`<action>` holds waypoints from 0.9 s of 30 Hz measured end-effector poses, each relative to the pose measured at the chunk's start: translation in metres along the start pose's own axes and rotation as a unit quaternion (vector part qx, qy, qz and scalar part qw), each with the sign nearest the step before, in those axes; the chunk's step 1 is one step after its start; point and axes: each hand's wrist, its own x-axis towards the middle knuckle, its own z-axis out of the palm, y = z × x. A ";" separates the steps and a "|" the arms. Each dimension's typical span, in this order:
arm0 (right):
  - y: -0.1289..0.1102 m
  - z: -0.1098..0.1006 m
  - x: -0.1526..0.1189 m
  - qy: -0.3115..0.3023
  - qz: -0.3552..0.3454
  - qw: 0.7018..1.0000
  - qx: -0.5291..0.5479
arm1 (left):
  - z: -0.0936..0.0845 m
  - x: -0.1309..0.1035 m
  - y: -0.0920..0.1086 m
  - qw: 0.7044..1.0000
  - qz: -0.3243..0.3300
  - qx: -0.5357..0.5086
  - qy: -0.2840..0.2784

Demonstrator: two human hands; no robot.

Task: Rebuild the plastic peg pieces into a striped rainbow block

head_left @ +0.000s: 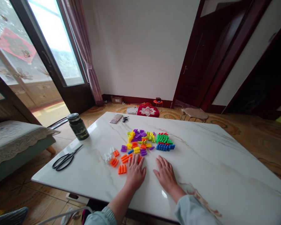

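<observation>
1. Plain wall point(140, 47) behind; marbled tabletop point(213, 175) in front. Landmark: the blue row point(165, 147).
2. Left hand point(135, 172): left of the blue row and nearer the person. Grip wide, fingers spread, tips at the orange pieces point(126, 158). Contact cannot be confirmed; nothing seen held.
3. Right hand point(165, 173): just on the near side of the blue row, apart from it. Grip wide and flat, holding nothing.
4. Step in hand, as judged: hands laid down at the pieces, none lifted. Any pick-up from this pose would call for the left fingers to curl and pinch.
5. Orange pieces: left of the blue row, long axes aslant, left to right. An orange trio point(122, 169), farther left and nearer the person, points toward and away from the person.
6. Scissors point(73, 153): well left of the blue row, blades pointing away and rightward.
</observation>
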 end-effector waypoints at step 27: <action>0.002 0.000 0.004 0.014 0.027 0.999 0.039 | -0.039 0.078 -0.038 0.979 -0.185 0.054 -0.063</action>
